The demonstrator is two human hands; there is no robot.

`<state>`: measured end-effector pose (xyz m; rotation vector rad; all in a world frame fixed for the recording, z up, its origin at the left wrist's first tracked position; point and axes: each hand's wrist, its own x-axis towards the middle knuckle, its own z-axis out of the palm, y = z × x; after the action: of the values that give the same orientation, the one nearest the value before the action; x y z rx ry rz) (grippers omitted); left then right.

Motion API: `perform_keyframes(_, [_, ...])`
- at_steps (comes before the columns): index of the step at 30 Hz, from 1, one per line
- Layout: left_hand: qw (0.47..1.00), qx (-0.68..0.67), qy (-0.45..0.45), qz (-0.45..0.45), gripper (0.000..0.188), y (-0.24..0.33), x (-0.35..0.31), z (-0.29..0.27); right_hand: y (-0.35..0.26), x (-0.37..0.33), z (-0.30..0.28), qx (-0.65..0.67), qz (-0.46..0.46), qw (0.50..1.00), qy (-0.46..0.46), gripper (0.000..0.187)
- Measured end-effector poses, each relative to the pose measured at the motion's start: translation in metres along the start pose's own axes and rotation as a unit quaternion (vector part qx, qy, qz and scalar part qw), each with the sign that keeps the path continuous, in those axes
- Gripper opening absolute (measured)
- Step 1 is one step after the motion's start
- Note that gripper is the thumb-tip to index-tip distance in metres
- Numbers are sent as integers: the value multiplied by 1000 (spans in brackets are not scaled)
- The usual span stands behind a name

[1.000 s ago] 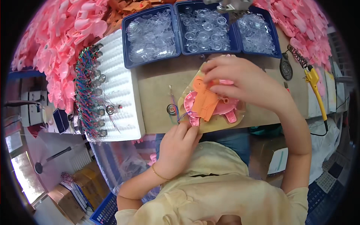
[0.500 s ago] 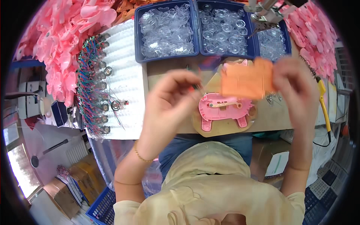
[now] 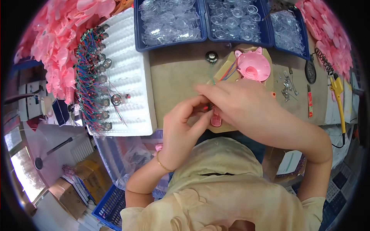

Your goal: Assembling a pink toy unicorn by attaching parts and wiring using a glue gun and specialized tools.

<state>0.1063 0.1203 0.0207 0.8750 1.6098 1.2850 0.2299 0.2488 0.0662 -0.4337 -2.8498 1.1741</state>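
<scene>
My left hand (image 3: pixel 181 129) and my right hand (image 3: pixel 241 106) meet fingertip to fingertip over the near edge of a tan work board (image 3: pixel 225 69). Both pinch a small pink plastic piece (image 3: pixel 216 121) that sticks out just below the fingers; what else they grip is hidden. Behind my right hand a round pink animal-shaped shell (image 3: pixel 252 67) lies on the board, with thin red and blue wires (image 3: pixel 229 71) running from it toward my hands. A small round speaker disc (image 3: pixel 211 57) lies just left of the board.
Three blue trays of clear plastic parts (image 3: pixel 173 23) line the back. A white foam tray (image 3: pixel 129 88) with several wired parts stands left. Pink parts are piled at both back corners. Loose screws (image 3: pixel 287 82), a black disc (image 3: pixel 310 71) and a yellow-handled iron (image 3: pixel 337 88) lie right.
The orange piece I held up between both hands is out of sight. Both hands have dropped to the board's near edge and closed on the small pink piece.
</scene>
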Motion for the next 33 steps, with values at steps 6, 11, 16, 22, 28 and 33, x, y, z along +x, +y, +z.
perform_keyframes(6, [977, 183, 1, 105, 16, -4, -1, -5, 11, -8, 9, -110, -75, 990, 55, 13])
perform_keyframes(11, [937, 317, 4, 148, 10, -18, 8, -4, 7, 2, 12, -179, -43, 981, 62, 8])
perform_keyframes(16, [894, 356, 116, 247, 13, -19, 1, -9, 8, 6, 10, -169, -26, 985, 33, 5])
perform_keyframes(22, [822, 451, 106, 330, 42, -35, -8, -3, 9, 4, 12, -184, -14, 983, 15, 4])
perform_keyframes(28, [759, 553, -6, 345, 48, -27, -10, -11, 8, 6, 8, -177, -22, 984, -3, 4])
perform_keyframes(33, [627, 683, -102, 361, 58, -5, -8, -11, 6, 11, 0, -169, -18, 985, -27, 9])
